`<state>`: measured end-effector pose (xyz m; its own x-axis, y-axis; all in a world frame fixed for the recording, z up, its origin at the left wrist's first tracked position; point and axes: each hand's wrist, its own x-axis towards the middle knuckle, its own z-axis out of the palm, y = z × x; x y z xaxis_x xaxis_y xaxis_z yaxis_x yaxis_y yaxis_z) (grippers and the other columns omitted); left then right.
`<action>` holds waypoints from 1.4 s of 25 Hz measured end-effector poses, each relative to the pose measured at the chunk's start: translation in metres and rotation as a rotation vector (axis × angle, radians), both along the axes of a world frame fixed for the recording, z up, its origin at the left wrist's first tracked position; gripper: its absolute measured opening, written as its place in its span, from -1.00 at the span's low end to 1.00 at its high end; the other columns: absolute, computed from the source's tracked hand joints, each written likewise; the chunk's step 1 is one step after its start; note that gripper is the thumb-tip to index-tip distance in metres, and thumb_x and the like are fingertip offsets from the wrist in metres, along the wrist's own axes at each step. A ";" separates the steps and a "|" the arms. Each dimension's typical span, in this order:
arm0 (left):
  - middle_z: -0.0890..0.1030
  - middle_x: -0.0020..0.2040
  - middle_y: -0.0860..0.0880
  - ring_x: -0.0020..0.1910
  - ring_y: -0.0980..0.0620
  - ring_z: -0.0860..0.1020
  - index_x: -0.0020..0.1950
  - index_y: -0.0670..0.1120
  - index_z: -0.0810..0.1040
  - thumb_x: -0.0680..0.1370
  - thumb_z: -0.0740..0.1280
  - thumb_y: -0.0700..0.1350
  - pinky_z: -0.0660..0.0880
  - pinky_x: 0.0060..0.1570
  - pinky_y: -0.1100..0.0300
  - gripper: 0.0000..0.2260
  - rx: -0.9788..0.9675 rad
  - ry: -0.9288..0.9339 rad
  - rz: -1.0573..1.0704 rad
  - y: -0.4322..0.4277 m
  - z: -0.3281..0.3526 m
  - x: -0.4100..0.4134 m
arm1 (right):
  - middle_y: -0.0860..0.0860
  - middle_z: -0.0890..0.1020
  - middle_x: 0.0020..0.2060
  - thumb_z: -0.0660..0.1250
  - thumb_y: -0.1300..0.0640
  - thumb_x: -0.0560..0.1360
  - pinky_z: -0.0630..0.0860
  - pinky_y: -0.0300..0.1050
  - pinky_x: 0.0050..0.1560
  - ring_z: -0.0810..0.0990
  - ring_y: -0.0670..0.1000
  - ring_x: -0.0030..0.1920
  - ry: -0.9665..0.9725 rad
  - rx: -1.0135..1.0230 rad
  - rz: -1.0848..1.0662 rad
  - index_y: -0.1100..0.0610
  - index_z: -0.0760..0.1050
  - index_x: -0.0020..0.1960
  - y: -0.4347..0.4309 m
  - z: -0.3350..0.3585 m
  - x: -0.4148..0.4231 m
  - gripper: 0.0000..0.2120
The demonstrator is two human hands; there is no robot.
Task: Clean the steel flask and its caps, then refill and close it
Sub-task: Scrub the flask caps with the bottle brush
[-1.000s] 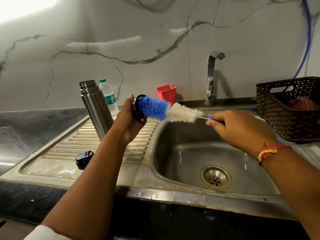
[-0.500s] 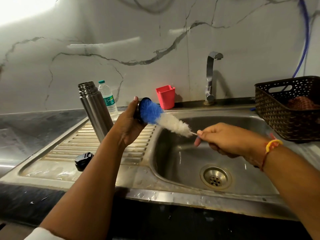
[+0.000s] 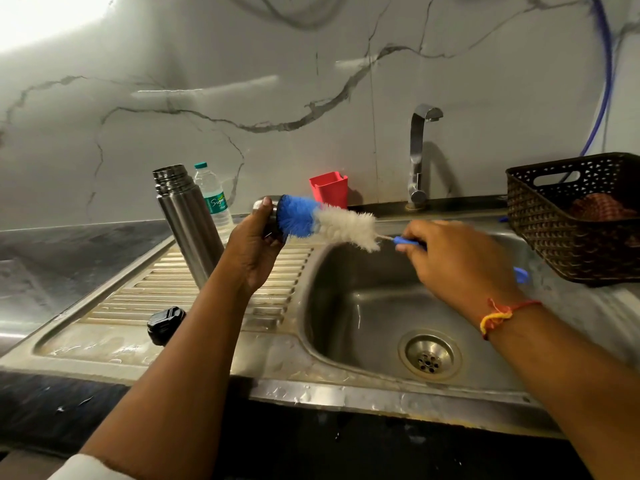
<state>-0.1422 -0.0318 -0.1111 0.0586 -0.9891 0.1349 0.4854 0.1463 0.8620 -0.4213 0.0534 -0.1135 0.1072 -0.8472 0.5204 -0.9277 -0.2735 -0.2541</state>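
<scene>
My left hand (image 3: 254, 249) grips a steel cup-shaped cap (image 3: 268, 216) above the sink's edge, its mouth turned to the right. A bottle brush (image 3: 327, 223) with a blue tip and white bristles has its tip inside that cap. My right hand (image 3: 457, 268) holds the brush by its blue handle over the basin. The open steel flask (image 3: 188, 220) stands upright on the ribbed drainboard (image 3: 145, 296), to the left of my left hand. A small black inner cap (image 3: 165, 325) lies on the drainboard near the front.
A plastic water bottle (image 3: 214, 199) stands behind the flask. A red cup (image 3: 329, 188) and the tap (image 3: 419, 157) are at the back of the sink (image 3: 381, 317). A dark woven basket (image 3: 575, 220) sits to the right of the basin.
My right hand rose and moved right, bringing the brush from a downward slant back to nearly level. The cap stayed in my left hand with the blue tip inside it.
</scene>
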 end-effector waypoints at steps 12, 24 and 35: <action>0.68 0.12 -0.18 0.22 -0.14 0.63 0.18 -0.18 0.57 0.67 0.29 -0.09 0.54 0.30 -0.03 -0.81 -0.014 0.099 0.030 -0.003 -0.003 -0.002 | -0.04 0.41 -0.45 0.17 -0.10 0.63 0.17 -0.23 -0.51 0.25 -0.10 -0.50 -0.638 0.779 0.142 0.09 0.65 -0.05 0.015 0.032 -0.020 -0.64; 0.57 0.35 -0.21 0.27 -0.13 0.62 0.47 -0.17 0.39 0.50 0.48 -0.24 0.53 0.33 -0.08 -0.44 -0.048 -0.037 0.065 -0.010 -0.009 0.010 | 0.00 0.62 -0.25 0.20 0.04 0.64 0.38 -0.26 -0.37 0.48 -0.13 -0.36 -0.513 0.465 0.236 -0.01 0.47 0.14 0.018 0.022 0.000 -0.88; 0.63 0.16 -0.01 0.01 0.22 0.64 0.37 -0.08 0.35 0.35 0.64 -0.23 0.57 -0.08 0.41 -0.31 -0.187 -0.684 0.347 0.009 -0.001 -0.017 | 0.04 0.61 -0.27 0.16 0.02 0.65 0.53 0.02 -0.17 0.56 0.08 -0.24 -0.325 0.373 0.184 -0.14 0.59 0.13 0.006 0.007 0.004 -0.77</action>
<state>-0.1589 -0.0231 -0.1125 0.2042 -0.8866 0.4150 -0.2435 0.3646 0.8988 -0.4174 0.0591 -0.1067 0.1553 -0.9634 0.2183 -0.7300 -0.2608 -0.6318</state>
